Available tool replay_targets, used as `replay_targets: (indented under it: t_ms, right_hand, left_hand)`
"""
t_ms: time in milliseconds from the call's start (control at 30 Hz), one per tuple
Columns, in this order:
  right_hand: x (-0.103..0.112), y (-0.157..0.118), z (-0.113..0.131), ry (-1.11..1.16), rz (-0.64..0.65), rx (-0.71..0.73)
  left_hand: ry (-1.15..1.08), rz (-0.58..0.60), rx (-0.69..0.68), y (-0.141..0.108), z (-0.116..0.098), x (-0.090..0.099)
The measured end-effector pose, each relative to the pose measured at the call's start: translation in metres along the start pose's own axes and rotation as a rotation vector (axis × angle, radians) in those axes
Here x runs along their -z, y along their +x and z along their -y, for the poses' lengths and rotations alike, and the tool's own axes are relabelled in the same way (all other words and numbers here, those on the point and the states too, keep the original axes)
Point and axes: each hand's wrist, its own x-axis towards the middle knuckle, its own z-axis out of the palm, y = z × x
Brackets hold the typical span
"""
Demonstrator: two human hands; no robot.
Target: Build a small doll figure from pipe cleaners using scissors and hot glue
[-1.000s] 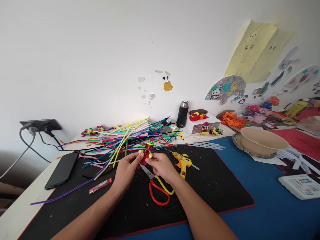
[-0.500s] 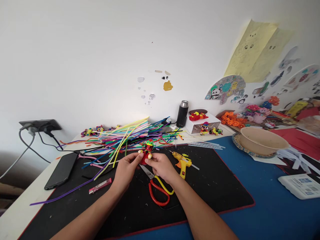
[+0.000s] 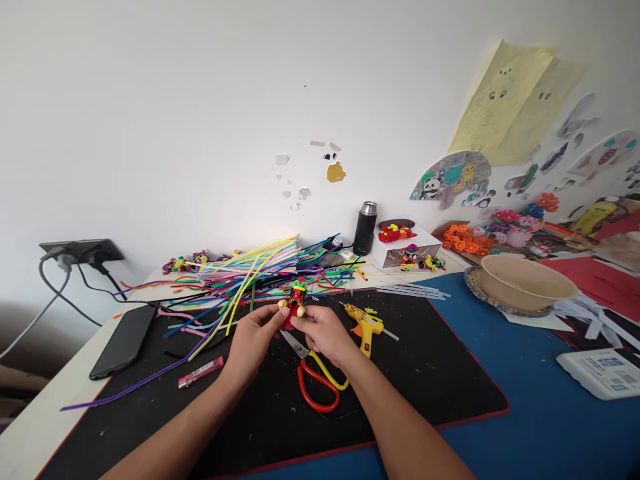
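Note:
Between my two hands is a small pipe-cleaner figure (image 3: 299,293), red and black with green and yellow on its head and pale round ends low on each side. My left hand (image 3: 257,337) pinches its left side with thumb and forefinger. On the opposite side, my right hand (image 3: 325,333) grips its lower part, fingers curled. Scissors (image 3: 319,385) with one red and one yellow handle lie on the black mat (image 3: 420,380) just below my hands. A yellow hot glue gun (image 3: 367,327) rests right of my right hand.
Many coloured pipe cleaners (image 3: 250,270) are heaped at the back. A phone (image 3: 123,342) and a pink lighter-like object (image 3: 201,372) lie to the left. A black flask (image 3: 365,229) stands by the wall. Clear glue sticks (image 3: 415,291) and a beige bowl (image 3: 529,283) are to the right.

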Motion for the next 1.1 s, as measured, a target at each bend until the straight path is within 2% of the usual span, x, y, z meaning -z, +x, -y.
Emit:
replay_targets:
  t_ms: [200,367,533,633,767,1100]
  right_hand:
    - [0.002,-0.002,0.005,0.015,0.001,-0.023]
    - [0.005,-0.004,0.012,0.003,0.035,-0.041]
    - [0.003,-0.006,0.016,0.031,0.094,-0.04]
    - [0.002,-0.006,0.015,0.044,0.105,-0.028]
    - [0.005,-0.004,0.013,0.067,0.081,-0.021]
    - [0.004,-0.006,0.015,0.07,0.106,-0.019]
  left_hand:
    - [-0.06,0.004,-0.014,0.0,0.007,-0.001]
    - [-0.36,-0.027,0.088,0.004,0.011,0.0]
    - [-0.572,0.098,0.28,0.012,0.008,0.005]
    - [-0.647,0.228,0.39,0.017,0.011,0.01]
    - [-0.734,0.391,0.445,0.02,0.018,0.016]
    - [-0.829,0.469,0.467,0.014,0.008,0.014]
